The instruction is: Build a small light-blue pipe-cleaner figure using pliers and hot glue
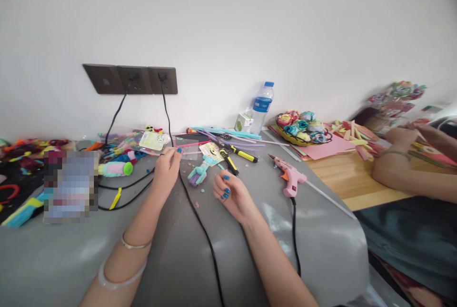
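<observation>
Your left hand (167,166) pinches a pink stick (191,144) at 12; right hand (230,194) curled loose, empty, w/ glue gun (290,177) parked at 3.

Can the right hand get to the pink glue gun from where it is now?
Probably yes. The right hand rests palm-up on the grey table, and the glue gun lies just to its right. Nothing stands between them; only the gun's own cord trails toward the person.

Bright, even daylight; soft glare patches on the grey table cover (321,245). Edges beyond it bend and blur, and corners darken.
</observation>
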`<action>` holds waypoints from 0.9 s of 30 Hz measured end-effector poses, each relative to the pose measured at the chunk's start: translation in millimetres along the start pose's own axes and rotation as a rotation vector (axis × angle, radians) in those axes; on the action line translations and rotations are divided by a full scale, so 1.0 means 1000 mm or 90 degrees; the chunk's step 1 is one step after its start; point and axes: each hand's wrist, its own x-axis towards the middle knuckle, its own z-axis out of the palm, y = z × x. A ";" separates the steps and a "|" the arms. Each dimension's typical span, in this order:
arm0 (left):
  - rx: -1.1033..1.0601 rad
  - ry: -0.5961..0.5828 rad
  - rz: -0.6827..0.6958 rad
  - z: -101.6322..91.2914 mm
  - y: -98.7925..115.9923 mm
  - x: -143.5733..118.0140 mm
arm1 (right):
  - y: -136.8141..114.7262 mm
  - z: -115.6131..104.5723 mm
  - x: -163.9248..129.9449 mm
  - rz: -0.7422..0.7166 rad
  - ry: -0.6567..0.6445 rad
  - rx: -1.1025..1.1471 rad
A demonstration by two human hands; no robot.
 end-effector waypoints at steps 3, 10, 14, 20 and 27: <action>0.029 -0.024 -0.021 0.001 0.001 0.000 | -0.005 -0.011 0.002 -0.054 0.060 -0.092; 0.137 -0.203 -0.032 0.008 0.007 -0.012 | -0.005 -0.029 0.012 -0.173 0.147 -0.266; 0.240 -0.283 -0.024 0.012 0.013 -0.019 | 0.000 -0.034 0.014 -0.184 0.140 -0.288; 0.338 -0.324 -0.027 0.017 0.019 -0.023 | 0.002 -0.040 0.023 -0.209 0.177 -0.373; 0.292 -0.209 -0.073 0.017 0.008 -0.017 | 0.000 -0.037 0.023 -0.192 0.154 -0.307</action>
